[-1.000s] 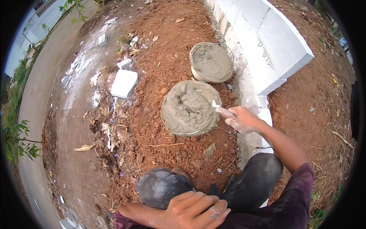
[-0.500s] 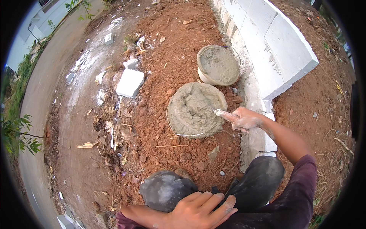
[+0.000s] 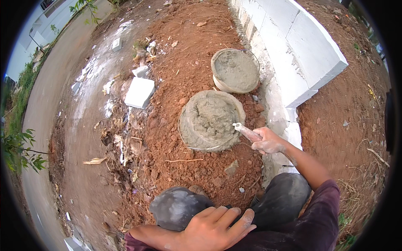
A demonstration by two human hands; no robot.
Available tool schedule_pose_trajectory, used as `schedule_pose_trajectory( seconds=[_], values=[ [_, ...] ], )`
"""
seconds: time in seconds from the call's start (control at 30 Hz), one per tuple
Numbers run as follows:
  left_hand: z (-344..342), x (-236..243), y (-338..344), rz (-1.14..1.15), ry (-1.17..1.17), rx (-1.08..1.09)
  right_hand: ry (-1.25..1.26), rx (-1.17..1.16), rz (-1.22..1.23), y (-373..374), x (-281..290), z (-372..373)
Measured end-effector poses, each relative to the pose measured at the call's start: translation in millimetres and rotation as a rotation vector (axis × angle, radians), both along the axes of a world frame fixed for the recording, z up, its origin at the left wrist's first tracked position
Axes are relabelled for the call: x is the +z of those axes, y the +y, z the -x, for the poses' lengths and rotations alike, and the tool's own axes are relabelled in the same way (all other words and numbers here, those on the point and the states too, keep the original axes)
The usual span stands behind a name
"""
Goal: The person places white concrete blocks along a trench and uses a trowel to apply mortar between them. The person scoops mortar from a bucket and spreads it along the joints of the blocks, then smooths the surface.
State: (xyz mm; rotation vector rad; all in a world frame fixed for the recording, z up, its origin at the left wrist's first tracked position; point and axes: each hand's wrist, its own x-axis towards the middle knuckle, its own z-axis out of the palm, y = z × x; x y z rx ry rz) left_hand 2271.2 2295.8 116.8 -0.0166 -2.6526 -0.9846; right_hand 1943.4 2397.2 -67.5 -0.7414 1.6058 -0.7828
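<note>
Down on the red dirt in front of my knees sits a shallow pan of grey mortar [image 3: 210, 121], and my right hand [image 3: 268, 142] is at its right rim, fingers wrapped tight around the handle of a trowel [image 3: 245, 131] — the tool's tip reaches in over the edge of the wet mix. Just beyond the pan stands a bucket [image 3: 234, 70], also filled with grey mortar, close against the low wall of white blocks [image 3: 299, 46] that runs along my right. My left hand [image 3: 217, 228] rests flat on my left knee [image 3: 178, 207], fingers spread loosely and dusted with pale cement, holding nothing. Off to the left, well apart from the pan, a loose white block [image 3: 140, 92] lies among rubble and dry leaves — past it, a paved path curves away.
</note>
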Motion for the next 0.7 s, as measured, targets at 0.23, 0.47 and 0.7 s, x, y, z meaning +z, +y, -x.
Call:
schedule_pose_trajectory(
  seconds=[0.23, 0.47, 0.7],
  values=[
    [25, -5, 9, 0.032, -0.051, -0.007, -0.031, -0.08, 0.072, 30, 25, -2],
    [39, -15, 25, 0.147, -0.192, 0.033, 0.031, -0.236, 0.128, 108, 49, -10],
    [68, -23, 52, 0.255, -0.339, -0.016, 0.252, -0.547, 0.103, 263, 39, -33]
  ],
)
